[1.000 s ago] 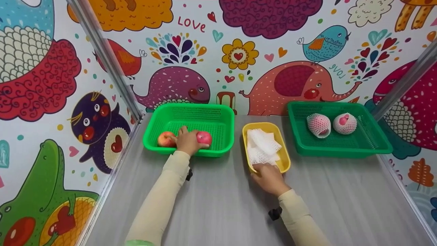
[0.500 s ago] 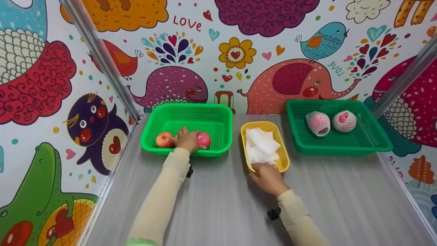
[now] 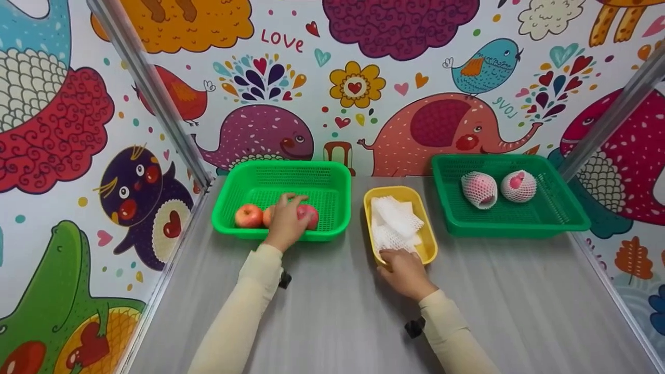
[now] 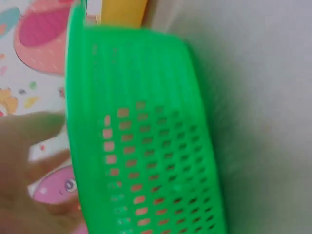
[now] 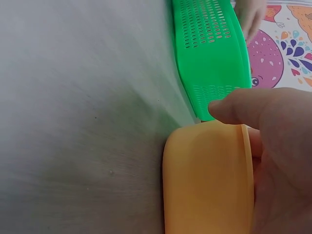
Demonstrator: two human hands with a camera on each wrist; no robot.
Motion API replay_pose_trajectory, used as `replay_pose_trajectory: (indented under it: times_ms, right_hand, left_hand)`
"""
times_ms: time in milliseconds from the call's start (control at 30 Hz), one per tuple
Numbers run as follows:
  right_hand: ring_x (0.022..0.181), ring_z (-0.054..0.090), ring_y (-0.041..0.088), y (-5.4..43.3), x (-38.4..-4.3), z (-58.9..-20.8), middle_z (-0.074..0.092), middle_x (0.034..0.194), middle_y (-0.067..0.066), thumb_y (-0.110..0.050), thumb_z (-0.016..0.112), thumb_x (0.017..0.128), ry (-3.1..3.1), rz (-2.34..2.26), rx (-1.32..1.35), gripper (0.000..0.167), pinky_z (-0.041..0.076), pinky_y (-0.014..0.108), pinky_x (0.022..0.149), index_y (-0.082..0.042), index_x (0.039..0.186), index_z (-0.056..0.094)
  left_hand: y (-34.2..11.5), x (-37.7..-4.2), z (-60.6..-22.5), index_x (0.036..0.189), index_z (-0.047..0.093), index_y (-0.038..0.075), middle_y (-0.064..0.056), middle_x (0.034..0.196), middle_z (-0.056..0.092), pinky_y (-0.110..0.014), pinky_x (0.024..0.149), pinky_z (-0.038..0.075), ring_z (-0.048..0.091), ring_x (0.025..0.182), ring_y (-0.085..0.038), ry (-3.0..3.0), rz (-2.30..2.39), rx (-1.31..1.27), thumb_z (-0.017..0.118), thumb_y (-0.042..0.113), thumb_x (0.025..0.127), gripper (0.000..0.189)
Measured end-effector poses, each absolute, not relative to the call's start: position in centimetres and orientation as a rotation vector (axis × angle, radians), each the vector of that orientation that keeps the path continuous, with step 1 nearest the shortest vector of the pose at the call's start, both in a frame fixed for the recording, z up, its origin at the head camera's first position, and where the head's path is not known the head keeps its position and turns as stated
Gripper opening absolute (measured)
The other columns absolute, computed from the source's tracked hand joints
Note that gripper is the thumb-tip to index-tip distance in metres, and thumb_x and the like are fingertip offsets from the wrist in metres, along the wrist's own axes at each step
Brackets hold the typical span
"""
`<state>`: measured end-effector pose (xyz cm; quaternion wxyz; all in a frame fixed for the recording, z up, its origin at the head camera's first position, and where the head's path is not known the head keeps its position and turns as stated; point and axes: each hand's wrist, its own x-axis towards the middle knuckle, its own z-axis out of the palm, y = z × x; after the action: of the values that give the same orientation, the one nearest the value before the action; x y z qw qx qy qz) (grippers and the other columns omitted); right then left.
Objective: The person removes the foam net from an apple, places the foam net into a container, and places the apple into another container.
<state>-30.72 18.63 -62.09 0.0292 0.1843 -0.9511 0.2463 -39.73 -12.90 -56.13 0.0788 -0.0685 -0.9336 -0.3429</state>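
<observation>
1. Three apples (image 3: pixel 249 216) lie in the light green basket (image 3: pixel 324 236), all on or close to the left hand's two sides.
2. I see the middle apple (image 3: pixel 268 216) just at that hand's left edge, partly covered by it; the leftmost one sits farther left, clear of the fingers.
3. To the same hand's right, on its thumb side, is the right-hand apple (image 3: pixel 310 216), partly hidden; from my end I can't tell whether they touch.
4. My left wrist feed is blurred, but I read the left hand (image 3: pixel 286 221) as loosely spread, its fingers apart and reaching past the basket's rim.
5. Well over to its right, the right hand (image 3: pixel 408 272) is at the near end of the yellow tub (image 3: pixel 428 252), fingers over the rim, thumb outside. I can't tell if it grips or merely rests.
6. White foam nets (image 3: pixel 397 215) lie in the tub, directly ahead of those fingers.
7. Ahead and to the right of the right hand, I have the dark green basket (image 3: pixel 519 227) holding two net-wrapped fruits (image 3: pixel 479 190).
</observation>
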Motion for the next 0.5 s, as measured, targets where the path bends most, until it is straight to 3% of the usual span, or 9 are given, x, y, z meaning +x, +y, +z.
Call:
replay_pose_trajectory:
  times_ms: [133,300,500]
  right_hand:
    - [0.115,0.069,0.040,18.3,-30.7,-62.0,0.076,0.125,0.016,-0.012,0.081,0.098,-2.951,0.768,0.584,0.030,0.048,0.060,0.096,0.002,0.124,0.077]
    - [0.114,0.069,0.041,18.2,-30.9,-61.8,0.076,0.122,0.017,-0.011,0.081,0.098,-2.958,0.771,0.587,0.027,0.048,0.063,0.100,0.002,0.122,0.078]
    - [0.116,0.070,0.040,18.6,-31.0,-61.9,0.076,0.121,0.018,-0.006,0.081,0.096,-2.919,0.818,0.545,0.026,0.052,0.059,0.105,0.003,0.121,0.078]
  left_hand:
    - [-12.2,-35.8,-57.3,0.127,0.075,0.003,-0.020,0.141,0.058,-0.055,0.103,0.054,0.057,0.129,-0.040,-2.440,-1.273,-0.329,0.075,0.003,0.100,0.026]
    - [-11.3,-30.5,-58.9,0.118,0.076,0.008,-0.008,0.128,0.063,-0.052,0.104,0.053,0.060,0.124,-0.025,-2.275,-1.413,-0.335,0.073,-0.002,0.100,0.020]
    - [-10.4,-26.6,-61.4,0.122,0.074,0.018,0.004,0.125,0.063,-0.043,0.100,0.057,0.061,0.122,-0.015,-2.334,-1.660,-0.157,0.068,0.005,0.107,0.022]
